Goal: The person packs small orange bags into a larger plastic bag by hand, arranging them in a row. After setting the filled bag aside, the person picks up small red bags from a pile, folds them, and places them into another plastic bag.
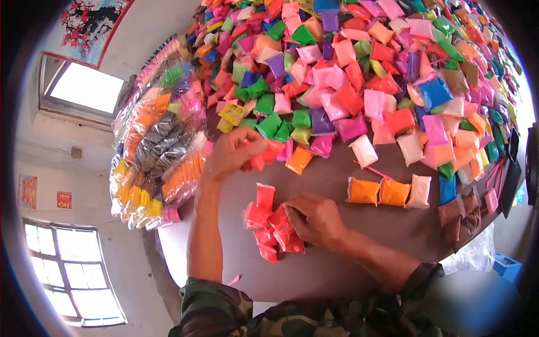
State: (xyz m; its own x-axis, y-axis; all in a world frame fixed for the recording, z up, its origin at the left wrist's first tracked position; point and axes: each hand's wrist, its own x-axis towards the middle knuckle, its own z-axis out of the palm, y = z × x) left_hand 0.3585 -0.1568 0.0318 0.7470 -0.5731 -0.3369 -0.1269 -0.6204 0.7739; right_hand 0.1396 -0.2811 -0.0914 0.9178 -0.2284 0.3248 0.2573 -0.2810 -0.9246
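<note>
Near the front edge of the big heap, my left hand (236, 150) is closed on red packets (263, 155), small clear pouches with soft-looking red filling. Below it, a small group of red packets (266, 222) lies on the brown tabletop (337, 275), some overlapping. My right hand (317, 220) is at the right side of this group, fingers curled and pinched at the edge of a red packet (282, 222). Its fingertips partly hide that edge. To the right, two orange packets (379, 192) and a pale pink packet (419, 191) lie in a row.
A large heap of multicoloured packets (348, 90) covers the back of the table. Clear bags of sorted packets (163, 140) stand at the left. Brown packets (457, 216) lie near the right edge. A pink strip (373, 169) lies beside the heap; a blue crate (507, 268) stands beyond the table.
</note>
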